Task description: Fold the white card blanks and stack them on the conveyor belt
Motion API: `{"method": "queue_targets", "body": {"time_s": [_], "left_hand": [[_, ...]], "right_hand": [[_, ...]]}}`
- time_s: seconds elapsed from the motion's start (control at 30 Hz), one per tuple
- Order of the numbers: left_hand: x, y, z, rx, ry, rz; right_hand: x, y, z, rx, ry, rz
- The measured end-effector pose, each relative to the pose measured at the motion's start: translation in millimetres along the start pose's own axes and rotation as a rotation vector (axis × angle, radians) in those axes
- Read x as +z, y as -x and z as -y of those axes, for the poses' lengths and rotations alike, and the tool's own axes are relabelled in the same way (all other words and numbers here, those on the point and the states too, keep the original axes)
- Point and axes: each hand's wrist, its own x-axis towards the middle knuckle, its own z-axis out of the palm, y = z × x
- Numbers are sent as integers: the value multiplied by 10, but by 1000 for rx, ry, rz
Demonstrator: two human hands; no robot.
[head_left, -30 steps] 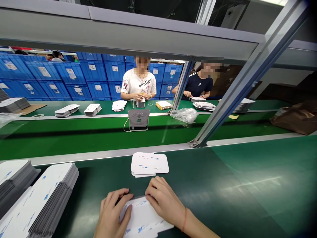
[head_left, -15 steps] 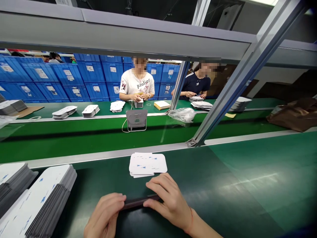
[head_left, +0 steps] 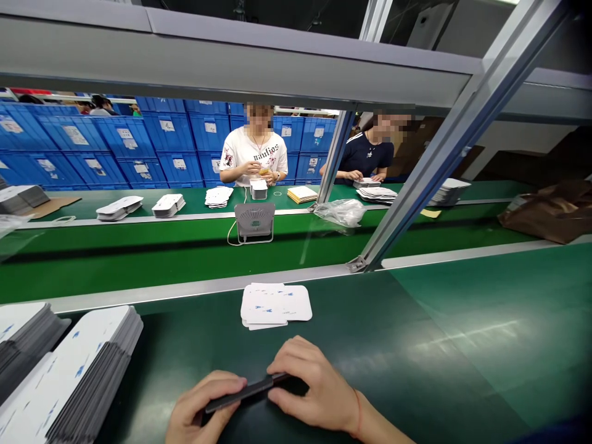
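A thin black flat piece (head_left: 252,393), seen nearly edge-on, is held low over the green work surface (head_left: 393,357). My left hand (head_left: 206,404) pinches its left end between thumb and fingers. Closed around the other end is my right hand (head_left: 317,388), a thin red string on its wrist. Whether the piece is one layer or several pressed together I cannot tell. Just beyond my hands lie white rounded cards (head_left: 277,305) with small blue marks, loosely overlapping.
Tall stacks of white-topped, dark-edged cards (head_left: 92,345) stand at the left. A metal post (head_left: 430,148) slants up on the right. Across the green channel (head_left: 198,253), a person in white (head_left: 254,151) and a person in navy (head_left: 365,154) work behind a small fan (head_left: 254,220).
The black piece has tilted, its left end now lower and nearer to me. My left hand has shifted right and down; my right fingers have closed lower around the piece.
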Motion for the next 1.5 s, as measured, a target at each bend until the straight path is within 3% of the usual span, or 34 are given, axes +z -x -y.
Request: {"method": "queue_targets", "body": {"time_s": [0.17, 0.37, 0.47, 0.57, 0.7, 0.87, 1.0, 1.13, 1.33, 1.5], "left_hand": [[-2, -34, 20, 46, 37, 49], [15, -21, 43, 59, 47, 40], [28, -16, 50, 53, 44, 18], [39, -18, 60, 37, 27, -14], [24, -45, 64, 0, -2, -44], [-57, -117, -44, -74, -90, 75], [-83, -168, -209, -204, -112, 102], [-34, -172, -326, -324, -88, 70], [62, -172, -372, -447, 32, 111], [35, -216, -356, -536, 64, 139]], "right_hand": [[-155, -109, 146, 67, 36, 123], [-223, -289, 220, 112, 216, 437], [-223, -324, 209, 74, 287, 515], [-184, -309, 190, -18, 368, 490], [-103, -255, 155, -182, 471, 336], [-94, -245, 171, -230, 426, 188], [-107, -239, 225, -179, 371, 151], [-99, -216, 235, -37, 245, 205], [-132, -266, 160, 260, -4, 377], [-154, -292, 131, 330, -27, 388]]}}
